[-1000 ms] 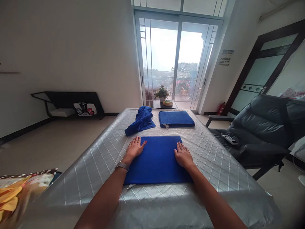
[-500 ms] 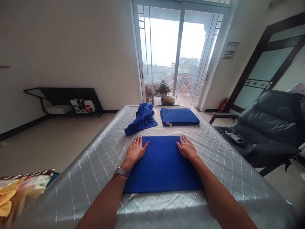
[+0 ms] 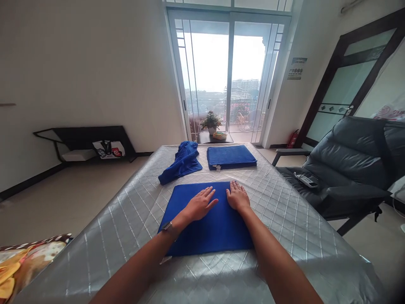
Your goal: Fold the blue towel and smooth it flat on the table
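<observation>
A folded blue towel [image 3: 209,232] lies flat before me on the silver quilted mattress [image 3: 126,228], a white tag poking out at its near left corner. My left hand [image 3: 200,204], with a watch on the wrist, is over the middle of the towel, fingers stretched out; whether it presses on the cloth I cannot tell. At the towel's far right corner, my right hand [image 3: 238,196] lies flat with fingers extended. Beyond sit a neat stack of folded blue towels [image 3: 232,155] with a white tag and, to its left, a crumpled blue towel [image 3: 183,162].
A dark recliner [image 3: 348,156] with a white power strip [image 3: 306,180] on its seat stands to the right. Past the mattress's far edge is a small table bearing a potted plant [image 3: 211,121]. A patterned blanket [image 3: 34,261] shows at lower left.
My left hand has moved right, from the towel's far left corner to its middle. My right hand stays at the far right corner. The view has shifted slightly.
</observation>
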`<state>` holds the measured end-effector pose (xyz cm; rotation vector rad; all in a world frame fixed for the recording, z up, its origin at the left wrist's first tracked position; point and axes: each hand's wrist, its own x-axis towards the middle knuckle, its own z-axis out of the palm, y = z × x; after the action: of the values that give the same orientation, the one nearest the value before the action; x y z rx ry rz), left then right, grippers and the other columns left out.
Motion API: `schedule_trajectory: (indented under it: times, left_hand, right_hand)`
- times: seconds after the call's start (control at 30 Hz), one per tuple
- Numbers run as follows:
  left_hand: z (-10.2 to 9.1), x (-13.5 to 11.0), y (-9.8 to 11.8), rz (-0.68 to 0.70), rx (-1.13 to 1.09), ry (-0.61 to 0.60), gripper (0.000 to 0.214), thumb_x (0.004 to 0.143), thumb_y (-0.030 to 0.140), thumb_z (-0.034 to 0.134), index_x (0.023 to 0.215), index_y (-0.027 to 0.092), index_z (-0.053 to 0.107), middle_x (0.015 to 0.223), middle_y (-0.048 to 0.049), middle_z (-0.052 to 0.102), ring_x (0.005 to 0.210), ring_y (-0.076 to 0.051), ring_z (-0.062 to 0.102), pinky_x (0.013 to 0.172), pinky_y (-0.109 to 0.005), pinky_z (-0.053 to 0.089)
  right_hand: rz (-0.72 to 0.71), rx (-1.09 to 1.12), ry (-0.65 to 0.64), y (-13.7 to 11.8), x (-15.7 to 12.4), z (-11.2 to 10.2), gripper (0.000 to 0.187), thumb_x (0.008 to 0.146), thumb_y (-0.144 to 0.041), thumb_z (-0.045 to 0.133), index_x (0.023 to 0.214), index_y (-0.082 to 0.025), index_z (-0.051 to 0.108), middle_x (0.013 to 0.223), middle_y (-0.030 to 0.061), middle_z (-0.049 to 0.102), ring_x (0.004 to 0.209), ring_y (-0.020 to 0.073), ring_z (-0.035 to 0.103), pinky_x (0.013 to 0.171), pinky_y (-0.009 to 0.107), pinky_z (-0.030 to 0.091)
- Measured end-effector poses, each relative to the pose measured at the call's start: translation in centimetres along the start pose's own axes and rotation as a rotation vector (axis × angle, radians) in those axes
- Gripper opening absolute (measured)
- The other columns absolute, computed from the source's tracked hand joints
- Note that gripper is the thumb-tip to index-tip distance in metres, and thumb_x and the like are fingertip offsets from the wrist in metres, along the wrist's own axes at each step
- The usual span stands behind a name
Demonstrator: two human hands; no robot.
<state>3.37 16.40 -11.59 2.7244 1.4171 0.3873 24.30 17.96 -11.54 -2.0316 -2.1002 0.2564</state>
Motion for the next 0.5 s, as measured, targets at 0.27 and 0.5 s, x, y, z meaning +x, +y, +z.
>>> schedule_trajectory:
  times: [0.27,0.5]
  left_hand:
    - [3.4,8.0,4.9,-0.124,0.019,0.01,0.065,0.106,0.052,0.016,0.152,0.013,0.041,0.157,-0.0158,0.042,0.149,-0.025,0.032,0.123,-0.046,0.026]
    - [2.6,4.2,-0.3,-0.294,0.049,-0.042,0.08,0.101,0.064,0.007,0.156,0.011,0.034,0.163,-0.014,0.031,0.153,-0.025,0.022,0.125,-0.044,0.016]
  right_hand:
    - [-0.038,-0.05,-0.033,0.3,-0.2,-0.2,0.061,0.101,-0.028,0.021,0.16,-0.011,0.023,0.168,0.0068,0.018,0.154,0.018,0.013,0.124,0.036,0.012]
    - [0.001,-0.012,-0.02,0.1,0.2,-0.1,0.065,0.103,-0.039,0.02,0.159,-0.008,0.023,0.167,0.0073,0.02,0.154,0.0177,0.013,0.124,0.035,0.008]
